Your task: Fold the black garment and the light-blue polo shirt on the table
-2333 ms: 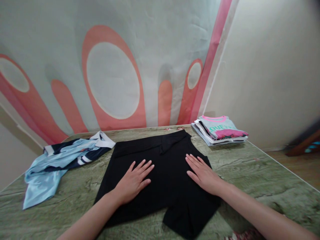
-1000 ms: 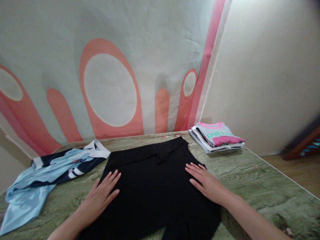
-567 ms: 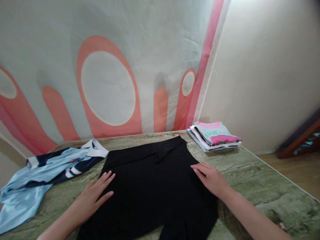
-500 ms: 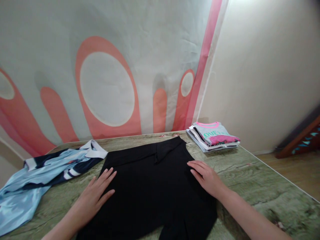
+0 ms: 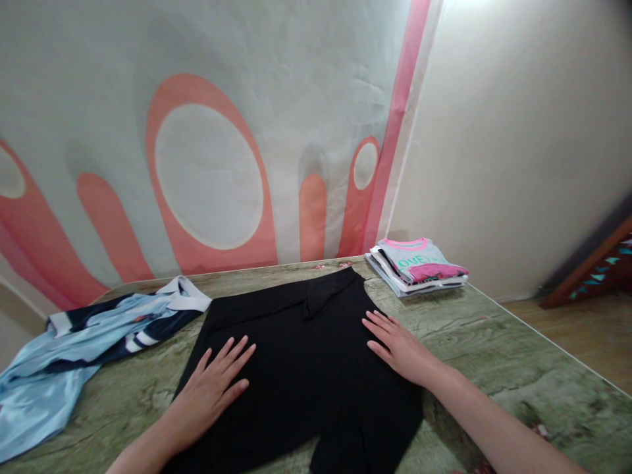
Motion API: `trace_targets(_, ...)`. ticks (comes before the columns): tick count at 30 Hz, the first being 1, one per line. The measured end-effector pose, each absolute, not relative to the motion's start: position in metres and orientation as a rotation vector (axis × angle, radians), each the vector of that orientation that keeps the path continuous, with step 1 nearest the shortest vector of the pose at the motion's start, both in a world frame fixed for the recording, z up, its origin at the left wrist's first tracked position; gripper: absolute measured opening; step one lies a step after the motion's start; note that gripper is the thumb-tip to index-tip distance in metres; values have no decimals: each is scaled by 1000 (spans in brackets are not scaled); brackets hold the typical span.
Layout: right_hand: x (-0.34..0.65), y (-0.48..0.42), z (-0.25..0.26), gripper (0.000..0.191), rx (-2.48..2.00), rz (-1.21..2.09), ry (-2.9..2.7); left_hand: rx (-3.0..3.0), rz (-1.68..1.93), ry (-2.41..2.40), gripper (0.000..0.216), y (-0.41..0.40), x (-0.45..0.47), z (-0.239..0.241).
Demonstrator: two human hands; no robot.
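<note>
A black garment [image 5: 296, 368], which looks like a pair of trousers or shorts, lies spread on the table with its wide straight edge at the far side. A small fold of its cloth stands up near that far edge. My left hand [image 5: 212, 385] lies flat on its left part, fingers spread. On the right edge of the black cloth rests my right hand [image 5: 397, 345], fingers stretched out and holding nothing. The garment's near end runs out of the picture.
On the wood-patterned table [image 5: 498, 368], a pile of folded clothes [image 5: 419, 270] sits at the back right. A light blue and navy shirt [image 5: 108, 329] with a white collar lies crumpled at the left. Behind stands a wall [image 5: 281, 99] with pink shapes.
My left hand has slid to the right, further onto the black garment. My right hand has shifted slightly left and up along its edge. The camera view has turned a little.
</note>
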State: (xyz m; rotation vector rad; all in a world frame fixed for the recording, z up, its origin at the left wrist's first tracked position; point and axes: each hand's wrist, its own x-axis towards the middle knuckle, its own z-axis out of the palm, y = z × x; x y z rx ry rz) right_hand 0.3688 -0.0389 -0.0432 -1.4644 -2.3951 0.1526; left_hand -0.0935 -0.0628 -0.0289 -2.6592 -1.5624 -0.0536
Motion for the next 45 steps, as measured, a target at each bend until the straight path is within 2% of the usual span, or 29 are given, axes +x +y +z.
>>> trace_targets(15, 360, -47, -40, 42, -1430, 61, -2259, -2667, -31, -1583, 61, -62, -92, -27)
trace_targets(24, 358, -48, -36, 40, -1310, 163, -2353, -2685, -5, -1610, 60, -62, -91, -24)
trace_targets(30, 376, -43, -33, 26, -1288, 153, -2222, -2746, 13, -1676, 60, -62, -105, -16)
trace_targets(36, 367, -46, -31, 27, -1319, 62, -2154, -2751, -151, -1698, 60, -60, -130, -15)
trace_targets(41, 353, -50, -38, 46, -1298, 63, -2346, -2656, -320, -1667, 64, -58, -116, -21)
trace_targets(45, 352, -49, -34, 30, -1357, 66, -2309, -2730, -216, -1618, 50, -58, -104, -22)
